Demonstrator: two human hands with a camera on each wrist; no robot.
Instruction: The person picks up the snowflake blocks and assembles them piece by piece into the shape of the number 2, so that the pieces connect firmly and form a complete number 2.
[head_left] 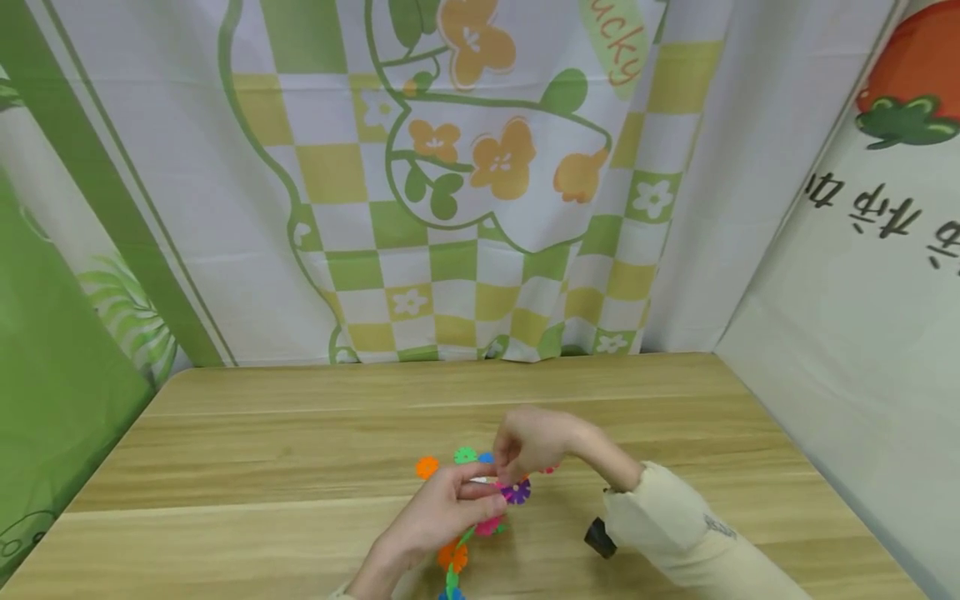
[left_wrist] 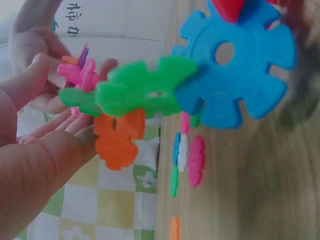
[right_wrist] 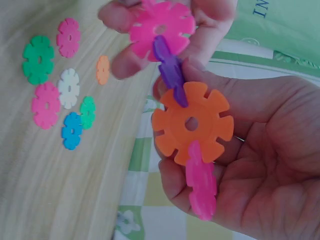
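Note:
A chain of notched plastic flower discs runs between my two hands. My right hand [right_wrist: 265, 150] pinches an orange disc [right_wrist: 215, 122] between thumb and fingers. Slotted into that disc are a purple disc [right_wrist: 171, 72] and a pink disc [right_wrist: 201, 187]. Fingers and thumb of my left hand [head_left: 446, 508] hold the chain close by, around another pink disc [right_wrist: 170, 25]. From there the chain hangs toward the front, with a green disc [left_wrist: 140, 90], an orange disc [left_wrist: 119, 142], a blue disc [left_wrist: 240, 55] and a red disc [left_wrist: 227, 7] showing in the left wrist view.
Loose discs lie on the wooden table [head_left: 262, 450] beyond my hands: a white one [right_wrist: 69, 87], a blue one [right_wrist: 71, 131], an orange one [head_left: 427, 467], plus green and pink ones. A small black object [head_left: 600, 537] sits by my right cuff. Printed curtains [head_left: 480, 275] hang behind.

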